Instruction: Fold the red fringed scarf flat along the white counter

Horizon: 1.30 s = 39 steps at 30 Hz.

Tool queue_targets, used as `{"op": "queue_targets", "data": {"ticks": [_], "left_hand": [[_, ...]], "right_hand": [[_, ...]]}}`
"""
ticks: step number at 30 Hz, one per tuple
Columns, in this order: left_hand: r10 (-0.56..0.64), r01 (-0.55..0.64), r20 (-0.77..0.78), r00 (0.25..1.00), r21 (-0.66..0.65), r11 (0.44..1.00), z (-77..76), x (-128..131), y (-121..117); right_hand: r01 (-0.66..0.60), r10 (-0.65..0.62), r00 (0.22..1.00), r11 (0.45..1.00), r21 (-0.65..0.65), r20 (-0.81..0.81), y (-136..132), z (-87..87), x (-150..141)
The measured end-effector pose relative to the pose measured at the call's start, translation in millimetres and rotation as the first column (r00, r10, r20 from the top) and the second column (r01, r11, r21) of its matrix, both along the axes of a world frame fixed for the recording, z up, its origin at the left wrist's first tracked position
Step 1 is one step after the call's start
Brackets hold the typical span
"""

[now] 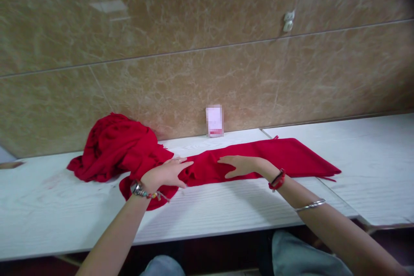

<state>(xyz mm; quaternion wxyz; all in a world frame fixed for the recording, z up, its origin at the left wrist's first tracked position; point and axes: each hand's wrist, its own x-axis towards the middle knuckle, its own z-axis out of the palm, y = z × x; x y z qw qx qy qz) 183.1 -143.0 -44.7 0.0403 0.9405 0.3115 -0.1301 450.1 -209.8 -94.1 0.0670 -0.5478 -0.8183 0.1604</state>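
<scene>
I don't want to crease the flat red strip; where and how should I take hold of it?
I'd pinch the slanting right-hand end of the flat red strip, coming from the right, fingers over and under the edge. It lies smooth there and tapers to a corner, while the left stretch is rumpled beside the bunched red cloth.

The small card (214, 120) is blurred into squares and cannot be read. Some parts of the red cloth (274, 155) are covered by the left hand (165, 174) and the right hand (242, 166). Both forearms (118, 233) are cut by the bottom edge, the white table (226, 207) by both side edges.
</scene>
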Motion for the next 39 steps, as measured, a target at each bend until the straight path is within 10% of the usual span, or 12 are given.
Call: {"op": "queue_targets", "data": {"ticks": [6, 15, 23, 39], "left_hand": [[-0.209, 0.209, 0.049, 0.977, 0.015, 0.978, -6.7, 37, -5], [-0.156, 0.163, -0.073, 0.985, 0.087, 0.983, -13.7, 62, 4], [-0.292, 0.221, 0.133, 0.947, 0.390, 0.894, -33.9, 49, -30], [-0.133, 0.025, 0.230, 0.964, 0.418, 0.908, -61.1, 62, -40]], "right_hand": [[-0.006, 0.006, 1.000, 1.000, -0.023, -0.003, 1, -2.1, -1], [-0.014, 0.016, 1.000, 0.997, 0.078, -0.024, -21, 20.2, -5], [-0.031, 0.013, 0.998, 0.961, 0.275, 0.068, -44, -9.6, 1], [0.083, -0.234, 0.945, 0.846, 0.527, 0.227, -61, -33.1, 8]]}}
